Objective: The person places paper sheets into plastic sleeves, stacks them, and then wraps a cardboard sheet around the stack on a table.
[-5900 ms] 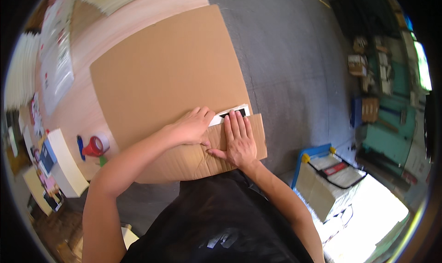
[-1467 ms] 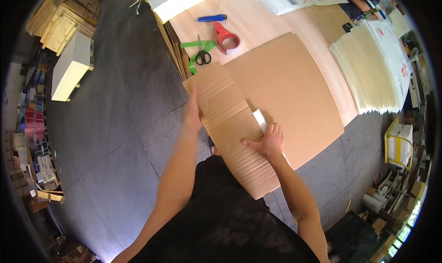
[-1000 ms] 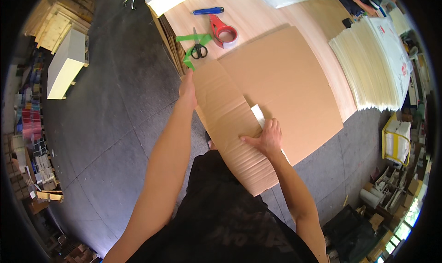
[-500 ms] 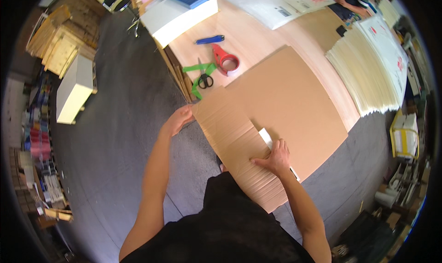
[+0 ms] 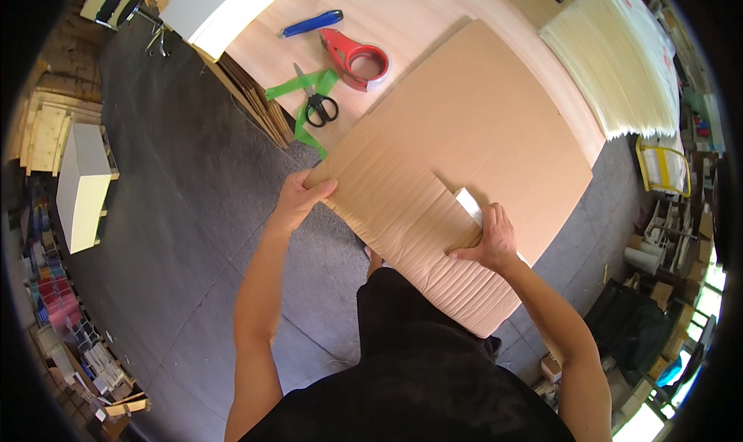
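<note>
A large brown cardboard sheet (image 5: pixel 472 109) lies slanting over the table's near edge, its creased near part (image 5: pixel 402 202) jutting out toward my body. My left hand (image 5: pixel 298 198) pinches its left corner, thumb on top and fingers underneath. Along the inner edge of the creased part, my right hand (image 5: pixel 495 241) is closed on the cardboard, thumb lying over the creased face. A white piece (image 5: pixel 469 204) shows beside its fingers, partly covered; I cannot make out what it is. Left of the sheet lie black-handled scissors (image 5: pixel 321 110) on a green strap (image 5: pixel 282 87), a red tape dispenser (image 5: pixel 362 61) and a blue cutter knife (image 5: pixel 312 23).
A stack of white sheets (image 5: pixel 232 12) stands at the table's far left, a thick stack of cream sheets (image 5: pixel 611 70) at the far right. Folded cardboard (image 5: pixel 251 97) leans under the table's left edge. A pale block-like stack (image 5: pixel 83 186) sits on the floor at left.
My left hand has come over the cardboard's corner, its thumb now on top. My right hand stays on the creased part. The view has shifted closer over the table.
</note>
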`<control>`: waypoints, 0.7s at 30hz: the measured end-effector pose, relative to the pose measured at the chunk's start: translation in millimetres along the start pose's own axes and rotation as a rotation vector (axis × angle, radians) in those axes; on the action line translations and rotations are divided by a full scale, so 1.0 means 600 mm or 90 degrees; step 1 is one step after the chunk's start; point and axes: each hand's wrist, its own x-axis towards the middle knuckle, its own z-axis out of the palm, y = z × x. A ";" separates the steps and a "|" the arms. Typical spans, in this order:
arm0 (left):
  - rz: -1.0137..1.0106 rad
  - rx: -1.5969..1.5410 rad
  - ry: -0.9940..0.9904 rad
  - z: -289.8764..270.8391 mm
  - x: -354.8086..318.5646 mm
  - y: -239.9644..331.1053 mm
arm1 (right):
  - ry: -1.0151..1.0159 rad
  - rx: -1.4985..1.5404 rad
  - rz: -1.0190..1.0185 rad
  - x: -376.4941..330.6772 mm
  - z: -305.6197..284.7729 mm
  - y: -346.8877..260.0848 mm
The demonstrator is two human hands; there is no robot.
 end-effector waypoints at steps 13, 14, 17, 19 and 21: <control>-0.031 -0.436 0.225 0.149 -0.059 -0.078 | -0.032 0.015 0.021 0.004 -0.010 -0.007; -0.019 -0.429 0.245 0.153 -0.055 -0.079 | -0.029 0.012 0.018 0.003 -0.011 -0.006; 0.007 -0.458 0.278 0.174 -0.052 -0.070 | -0.024 0.009 0.017 0.000 -0.008 0.003; 0.004 -0.545 0.263 0.201 -0.068 -0.053 | -0.031 0.010 0.023 -0.002 -0.006 0.006; -0.039 -0.498 0.305 0.271 -0.101 -0.019 | -0.029 0.002 0.024 -0.003 -0.012 0.009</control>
